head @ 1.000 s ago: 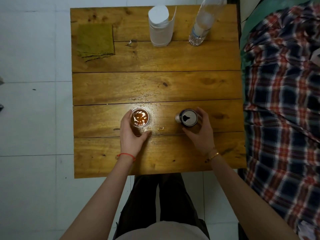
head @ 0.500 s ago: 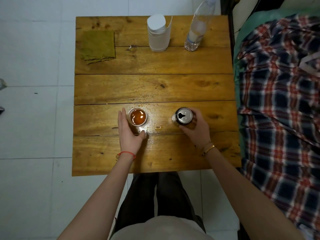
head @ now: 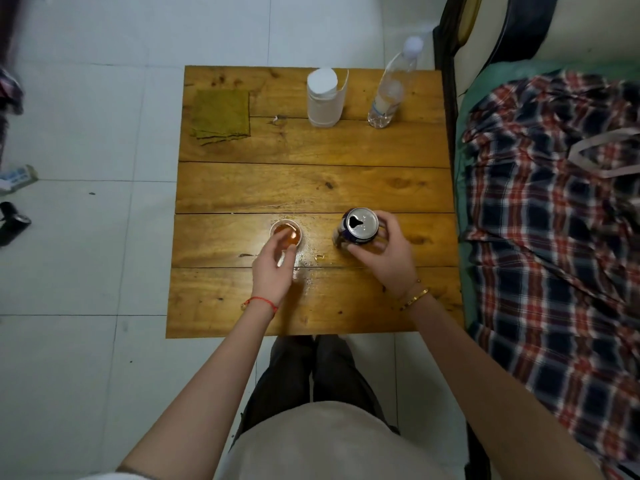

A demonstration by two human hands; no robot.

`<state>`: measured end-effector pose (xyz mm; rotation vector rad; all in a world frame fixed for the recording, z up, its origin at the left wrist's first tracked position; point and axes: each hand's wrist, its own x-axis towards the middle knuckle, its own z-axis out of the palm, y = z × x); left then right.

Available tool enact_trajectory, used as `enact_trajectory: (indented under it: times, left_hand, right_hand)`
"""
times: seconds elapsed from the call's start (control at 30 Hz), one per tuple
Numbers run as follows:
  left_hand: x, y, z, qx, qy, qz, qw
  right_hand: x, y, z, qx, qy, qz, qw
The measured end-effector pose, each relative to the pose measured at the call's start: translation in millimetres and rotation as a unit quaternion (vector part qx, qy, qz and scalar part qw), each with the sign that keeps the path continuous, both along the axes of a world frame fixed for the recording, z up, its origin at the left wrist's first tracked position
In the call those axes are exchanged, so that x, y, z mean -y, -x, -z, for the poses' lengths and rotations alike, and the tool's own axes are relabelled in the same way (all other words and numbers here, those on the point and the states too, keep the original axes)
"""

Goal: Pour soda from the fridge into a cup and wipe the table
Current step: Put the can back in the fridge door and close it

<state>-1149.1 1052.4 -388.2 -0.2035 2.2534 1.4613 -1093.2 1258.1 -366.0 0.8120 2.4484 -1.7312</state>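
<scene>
Two bare forearms reach over the wooden plank worktop (head: 311, 188). Left hand (head: 273, 268) curls loosely beside the small cup of amber soda (head: 286, 233), grip unclear; right hand (head: 388, 254) grips the opened dark aluminium can (head: 356, 226). Label unreadable.

Near side of the small clear cup of amber soda (head: 286, 233) is covered by the left hand (head: 273, 268); whether its fingers (head: 282, 242) touch the rim, can't tell. Right hand (head: 388, 258) hides the near wall of the dark opened soda can (head: 356, 225), label unreadable. Small bit of debris (head: 277, 119) on the wooden plank desk (head: 311, 188): too small to identify. Dark object (head: 12, 223) and a blurred packet (head: 17, 176) are cut by the left edge. Plaid red-and-navy blanket (head: 554, 220) runs off the right edge.
</scene>
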Motion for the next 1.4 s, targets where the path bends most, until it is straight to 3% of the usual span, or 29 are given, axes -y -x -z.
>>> enact_trajectory:
  times: [0.1,0.2,0.33,0.6,1.03,1.2,1.4]
  left_hand:
    - [-6.1,-0.2,-22.6,0.112,-0.061,-0.012,0.992]
    - [-8.9,-0.1,-39.1,0.224,-0.151,-0.066,0.961]
    - [-2.5,-3.6,-57.3,0.28,-0.211,-0.077,0.933]
    - [24.0,-20.8,-89.7,0.273,-0.231,-0.095,0.929]
    - [80.6,-78.4,-133.2,0.189,-0.239,-0.211,0.929]
    - [96.6,-126.1,-148.0,0.158,-0.259,-0.309,0.901]
    - [124.4,-193.4,-162.7,0.124,-0.283,-0.436,0.845]
  right_hand:
    - [12.8,0.9,-24.9,0.001,0.016,-0.009,1.0]
    - [25.1,-0.3,-45.3,-0.007,0.025,-0.018,1.0]
    - [39.7,-4.3,-69.2,-0.024,0.024,-0.034,0.999]
    - [63.8,-13.4,-96.3,-0.028,0.013,-0.068,0.997]
    - [99.8,-23.4,-141.3,-0.039,0.069,-0.25,0.965]
    - [119.4,-33.8,-150.8,-0.049,0.061,-0.353,0.932]
    - [161.8,-57.3,-159.0,-0.066,0.063,-0.463,0.882]
